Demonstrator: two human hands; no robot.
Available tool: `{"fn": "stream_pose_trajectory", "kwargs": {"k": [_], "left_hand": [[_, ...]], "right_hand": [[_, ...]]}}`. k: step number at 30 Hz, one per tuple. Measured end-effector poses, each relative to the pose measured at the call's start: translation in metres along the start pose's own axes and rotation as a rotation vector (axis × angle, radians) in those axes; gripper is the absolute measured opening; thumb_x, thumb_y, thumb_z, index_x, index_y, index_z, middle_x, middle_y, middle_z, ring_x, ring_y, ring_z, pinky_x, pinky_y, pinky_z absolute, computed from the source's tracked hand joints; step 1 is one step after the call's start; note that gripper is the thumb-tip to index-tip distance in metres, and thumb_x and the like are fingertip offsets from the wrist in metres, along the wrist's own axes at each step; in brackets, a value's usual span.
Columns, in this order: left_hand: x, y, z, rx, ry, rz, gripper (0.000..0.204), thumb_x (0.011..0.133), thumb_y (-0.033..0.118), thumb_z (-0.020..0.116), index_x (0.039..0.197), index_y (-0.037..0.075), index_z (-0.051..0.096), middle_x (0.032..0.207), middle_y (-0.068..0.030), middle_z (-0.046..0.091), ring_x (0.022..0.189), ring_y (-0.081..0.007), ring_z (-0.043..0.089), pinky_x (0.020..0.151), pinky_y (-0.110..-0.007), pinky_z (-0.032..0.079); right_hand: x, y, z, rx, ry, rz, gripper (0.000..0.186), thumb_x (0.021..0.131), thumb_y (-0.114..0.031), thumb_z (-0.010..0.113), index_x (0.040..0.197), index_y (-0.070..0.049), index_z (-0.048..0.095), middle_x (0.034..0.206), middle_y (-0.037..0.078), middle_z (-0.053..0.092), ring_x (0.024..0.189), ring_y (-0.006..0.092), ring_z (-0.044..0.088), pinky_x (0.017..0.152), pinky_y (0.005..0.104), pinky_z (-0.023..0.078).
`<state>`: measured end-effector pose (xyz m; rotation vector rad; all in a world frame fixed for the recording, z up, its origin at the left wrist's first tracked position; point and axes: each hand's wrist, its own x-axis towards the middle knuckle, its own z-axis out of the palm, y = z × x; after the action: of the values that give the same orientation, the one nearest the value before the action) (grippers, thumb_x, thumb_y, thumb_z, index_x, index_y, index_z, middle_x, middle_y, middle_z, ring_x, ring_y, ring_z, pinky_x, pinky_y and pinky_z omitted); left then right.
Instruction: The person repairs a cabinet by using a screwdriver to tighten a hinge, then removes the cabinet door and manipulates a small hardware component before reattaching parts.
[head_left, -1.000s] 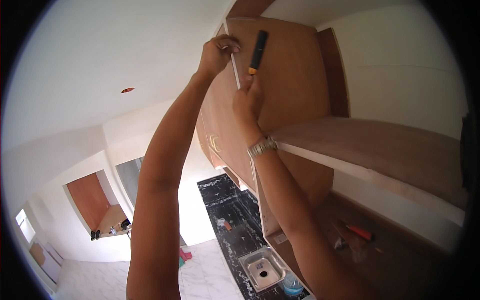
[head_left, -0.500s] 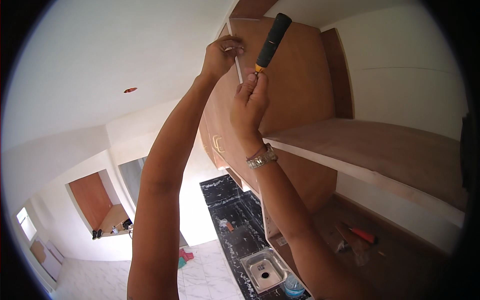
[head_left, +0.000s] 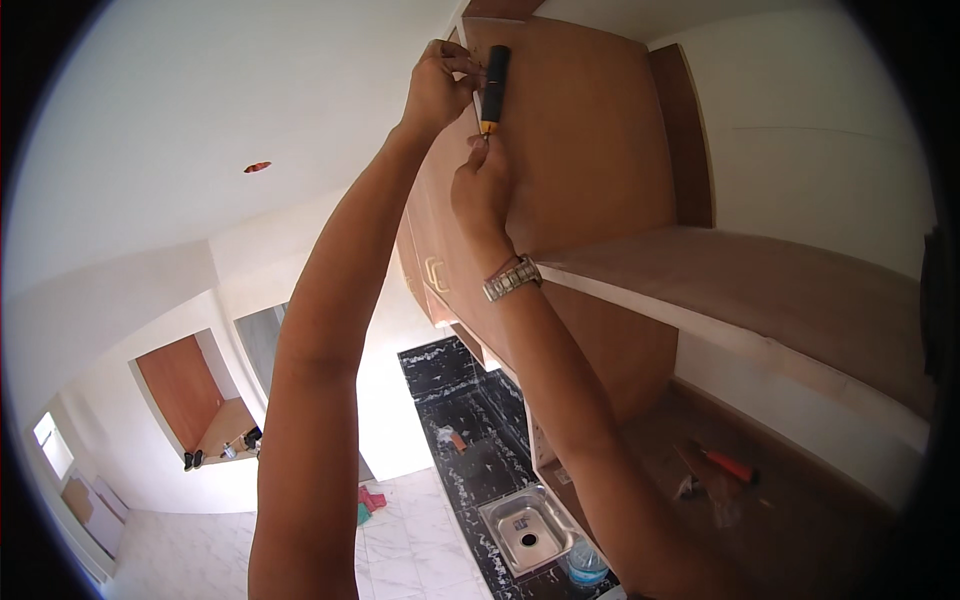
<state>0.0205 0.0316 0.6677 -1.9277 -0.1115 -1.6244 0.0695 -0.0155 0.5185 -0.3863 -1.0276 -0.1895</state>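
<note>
My right hand, a watch on its wrist, grips a screwdriver low down by its metal shaft. Its black and yellow handle points up, against or very near my left fingertips. Raised to the front edge of the wooden cabinet, my left hand has thumb and fingers pinched together. Whatever lies between those fingertips is too small to name.
A wooden shelf juts out at the right. Below it, a red-handled tool and scraps lie on the cabinet bottom. Lower down are a black counter, a steel sink and a water bottle.
The screwdriver's handle has swung left, from tilted right to nearly upright beside my left fingertips. My right hand has shifted slightly left, while my left hand stays at the cabinet edge.
</note>
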Motion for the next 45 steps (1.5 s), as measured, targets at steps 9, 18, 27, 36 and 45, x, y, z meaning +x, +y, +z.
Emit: {"fn": "stream_pose_trajectory", "kwargs": {"k": [9, 18, 27, 36, 45], "left_hand": [[0.0, 0.01, 0.0, 0.015, -0.032, -0.028, 0.014, 0.076, 0.01, 0.085, 0.09, 0.01, 0.083, 0.111, -0.0123, 0.066, 0.103, -0.0285, 0.066, 0.088, -0.039, 0.057], [0.004, 0.002, 0.0, 0.072, 0.002, 0.021, 0.015, 0.074, 0.009, 0.086, 0.089, 0.011, 0.083, 0.108, -0.0093, 0.067, 0.098, -0.0272, 0.067, 0.085, -0.038, 0.056], [0.004, 0.011, 0.001, 0.004, 0.007, 0.032, 0.017, 0.072, 0.007, 0.086, 0.088, 0.013, 0.083, 0.104, -0.0091, 0.067, 0.099, -0.0258, 0.066, 0.086, -0.038, 0.055], [0.002, 0.012, 0.0, 0.005, 0.003, 0.001, 0.017, 0.072, 0.006, 0.086, 0.088, 0.014, 0.084, 0.106, -0.0093, 0.067, 0.1, -0.0256, 0.066, 0.087, -0.037, 0.056], [0.004, 0.003, -0.002, 0.039, 0.019, 0.082, 0.016, 0.072, 0.009, 0.086, 0.088, 0.013, 0.083, 0.105, -0.0099, 0.068, 0.098, -0.0272, 0.067, 0.087, -0.038, 0.057]], "right_hand": [[0.007, 0.001, 0.001, -0.021, -0.035, 0.044, 0.019, 0.108, -0.009, 0.041, 0.113, 0.003, 0.054, 0.101, 0.026, 0.067, 0.098, 0.0431, 0.067, 0.084, 0.0478, 0.05], [0.005, 0.001, 0.003, -0.05, -0.032, -0.011, 0.026, 0.11, -0.016, 0.039, 0.112, 0.003, 0.057, 0.1, 0.025, 0.068, 0.094, 0.0422, 0.068, 0.084, 0.0482, 0.05], [0.006, 0.005, 0.0, -0.009, -0.014, 0.097, 0.022, 0.108, -0.011, 0.04, 0.111, 0.004, 0.056, 0.102, 0.027, 0.066, 0.098, 0.0417, 0.066, 0.088, 0.0453, 0.05], [-0.001, 0.007, 0.004, 0.054, 0.13, -0.03, 0.023, 0.106, -0.009, 0.042, 0.105, 0.003, 0.062, 0.1, 0.022, 0.068, 0.095, 0.0362, 0.066, 0.086, 0.0428, 0.05], [-0.002, 0.001, 0.006, 0.0, -0.045, 0.058, 0.016, 0.104, -0.005, 0.044, 0.108, 0.004, 0.055, 0.095, 0.025, 0.067, 0.093, 0.042, 0.066, 0.083, 0.0464, 0.05]]}}
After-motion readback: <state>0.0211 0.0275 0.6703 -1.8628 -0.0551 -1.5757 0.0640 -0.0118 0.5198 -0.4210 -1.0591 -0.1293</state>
